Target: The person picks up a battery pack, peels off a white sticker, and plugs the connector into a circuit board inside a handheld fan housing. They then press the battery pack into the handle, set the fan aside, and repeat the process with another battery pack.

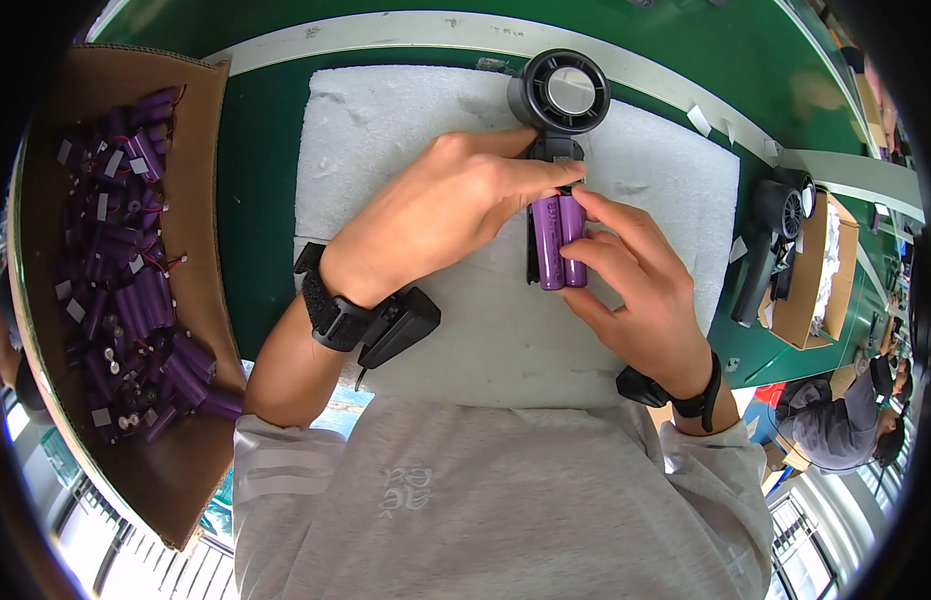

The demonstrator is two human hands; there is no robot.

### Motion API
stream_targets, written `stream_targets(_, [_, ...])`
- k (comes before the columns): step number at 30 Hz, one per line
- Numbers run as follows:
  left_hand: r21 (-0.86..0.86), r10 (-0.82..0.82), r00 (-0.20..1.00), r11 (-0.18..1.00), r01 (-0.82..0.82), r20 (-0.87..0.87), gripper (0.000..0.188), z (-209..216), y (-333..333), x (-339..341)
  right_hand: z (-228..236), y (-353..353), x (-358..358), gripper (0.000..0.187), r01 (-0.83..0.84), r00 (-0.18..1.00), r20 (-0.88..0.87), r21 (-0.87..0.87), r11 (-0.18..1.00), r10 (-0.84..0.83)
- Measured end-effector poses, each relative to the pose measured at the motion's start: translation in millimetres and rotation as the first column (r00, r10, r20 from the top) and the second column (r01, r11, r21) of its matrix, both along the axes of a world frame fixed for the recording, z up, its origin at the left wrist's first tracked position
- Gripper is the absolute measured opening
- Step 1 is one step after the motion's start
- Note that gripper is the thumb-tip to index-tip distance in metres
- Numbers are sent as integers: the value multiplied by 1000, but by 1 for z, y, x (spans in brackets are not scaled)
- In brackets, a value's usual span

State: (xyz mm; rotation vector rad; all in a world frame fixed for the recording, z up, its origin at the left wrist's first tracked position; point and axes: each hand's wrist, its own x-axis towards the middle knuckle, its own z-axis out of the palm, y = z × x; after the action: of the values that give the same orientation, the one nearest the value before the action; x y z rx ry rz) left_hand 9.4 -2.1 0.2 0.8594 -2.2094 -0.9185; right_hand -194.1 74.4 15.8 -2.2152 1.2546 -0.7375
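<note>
R hand (640,275) pinches the purple cells (560,240), upper ctr of frame, which hide most of the black fan's (568,90) handle. L hand (450,205) has its index at the cells' top end; its other fingertips are hidden, so can't tell if it grips. Box (200,200) at far L: packs overlap, many half buried.

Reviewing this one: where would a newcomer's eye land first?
Probably on the purple battery pair at the centre, held by the right grip just below a round black fan. Next, the cardboard box at the left, heaped with more purple cells. The white foam sheet under the fan stands out too.
</note>
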Motion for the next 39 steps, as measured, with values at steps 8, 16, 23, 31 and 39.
stream_targets(8, [-8,-10,1000,1000,10,-27,30,-3,-2,2,-6,-2,6,31,24,1000,8,-60,998,-23])
stream_targets(16, [145,-21,999,989,25,-28,34,2,-7,5,-11,-5,7,33,37,997,75,-16,999,-36])
stream_targets(23, [259,-13,1000,966,18,-22,42,8,-8,1,-4,-9,9,42,95,995,11,162,982,-98])
stream_targets(31, [297,24,997,955,1,-78,47,5,-3,1,1,-12,11,59,121,989,60,176,977,-133])
stream_targets(39, [393,-28,999,920,17,21,46,15,-6,2,-2,-2,7,69,44,997,-61,42,998,-42])
